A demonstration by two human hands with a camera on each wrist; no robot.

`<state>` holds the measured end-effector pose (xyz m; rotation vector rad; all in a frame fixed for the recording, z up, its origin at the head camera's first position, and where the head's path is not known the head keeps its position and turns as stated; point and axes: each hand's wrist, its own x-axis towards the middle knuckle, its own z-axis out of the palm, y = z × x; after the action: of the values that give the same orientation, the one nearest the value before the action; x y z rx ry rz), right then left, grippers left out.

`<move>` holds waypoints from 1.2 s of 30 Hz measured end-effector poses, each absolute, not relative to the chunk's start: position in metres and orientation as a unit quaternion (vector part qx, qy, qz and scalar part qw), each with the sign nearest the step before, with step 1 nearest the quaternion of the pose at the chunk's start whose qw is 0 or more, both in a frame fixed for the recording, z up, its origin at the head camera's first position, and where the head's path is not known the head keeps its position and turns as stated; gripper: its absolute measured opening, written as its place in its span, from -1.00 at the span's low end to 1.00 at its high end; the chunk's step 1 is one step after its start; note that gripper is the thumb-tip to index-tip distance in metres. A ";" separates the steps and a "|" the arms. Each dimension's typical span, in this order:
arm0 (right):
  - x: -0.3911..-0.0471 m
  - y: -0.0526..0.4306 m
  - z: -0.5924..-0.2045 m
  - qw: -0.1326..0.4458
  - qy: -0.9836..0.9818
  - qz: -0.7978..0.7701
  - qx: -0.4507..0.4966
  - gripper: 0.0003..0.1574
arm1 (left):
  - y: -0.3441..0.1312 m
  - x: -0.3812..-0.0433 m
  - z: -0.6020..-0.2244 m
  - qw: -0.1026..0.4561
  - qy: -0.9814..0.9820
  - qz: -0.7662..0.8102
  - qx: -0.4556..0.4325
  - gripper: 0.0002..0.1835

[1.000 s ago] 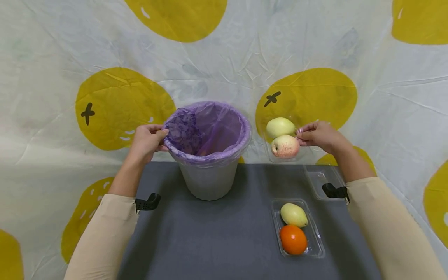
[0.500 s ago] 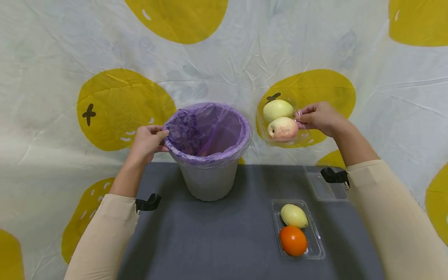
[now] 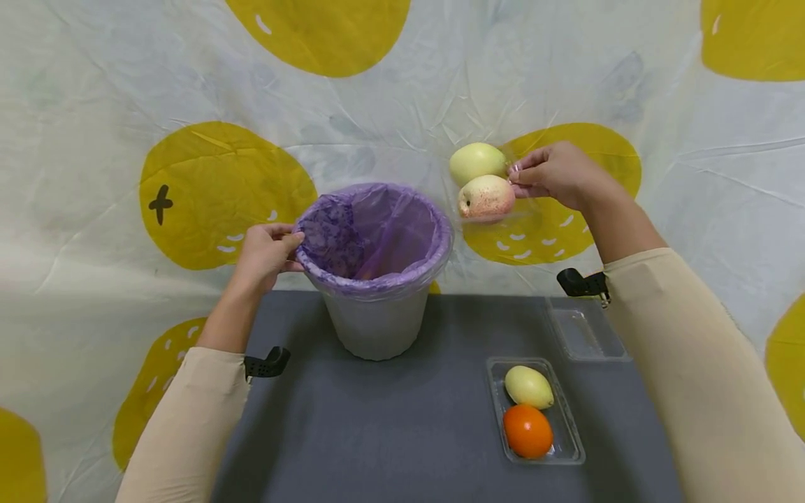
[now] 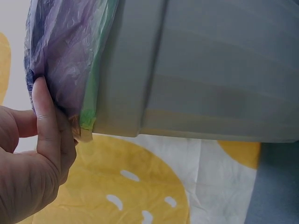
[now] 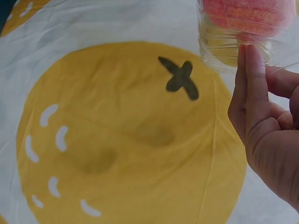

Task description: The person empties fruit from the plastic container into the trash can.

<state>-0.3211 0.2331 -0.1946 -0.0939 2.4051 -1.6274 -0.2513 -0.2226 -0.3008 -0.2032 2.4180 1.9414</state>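
My left hand pinches the left rim of a grey trash bin, lined with a purple plastic bag. In the left wrist view, the thumb and fingers grip the bag's folded edge against that rim. Up and right of the bin, my right hand pinches the edge of a clear plastic tray, raised above the table. A pale yellow oval fruit and a peach lie in it. The right wrist view shows the fingers under the tray's edge.
A second clear tray on the dark grey table holds a pale yellow fruit and an orange. Behind it at the right lies another clear tray. A cloth with yellow prints hangs at the back.
My right hand has lifted the tray with its two fruits and moved it left toward the bin. My left hand and the bin have stayed in place.
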 end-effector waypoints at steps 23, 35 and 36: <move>-0.332 0.152 -0.182 0.095 0.820 -0.561 -0.061 -0.69 | -0.220 -0.249 -0.300 0.024 0.781 0.622 -0.057 -0.40; -0.335 0.130 -0.183 0.083 0.793 -0.602 -0.044 -0.89 | -0.220 -0.249 -0.299 0.022 0.781 0.622 -0.054 -0.40; -0.335 0.128 -0.184 0.083 0.792 -0.604 -0.041 -0.88 | -0.220 -0.249 -0.299 0.023 0.781 0.622 -0.054 -0.40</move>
<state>-0.3347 0.1284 -0.1840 -0.1212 2.3642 -1.8039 -0.2487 -0.2201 -0.2993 -0.1669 2.4173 1.9265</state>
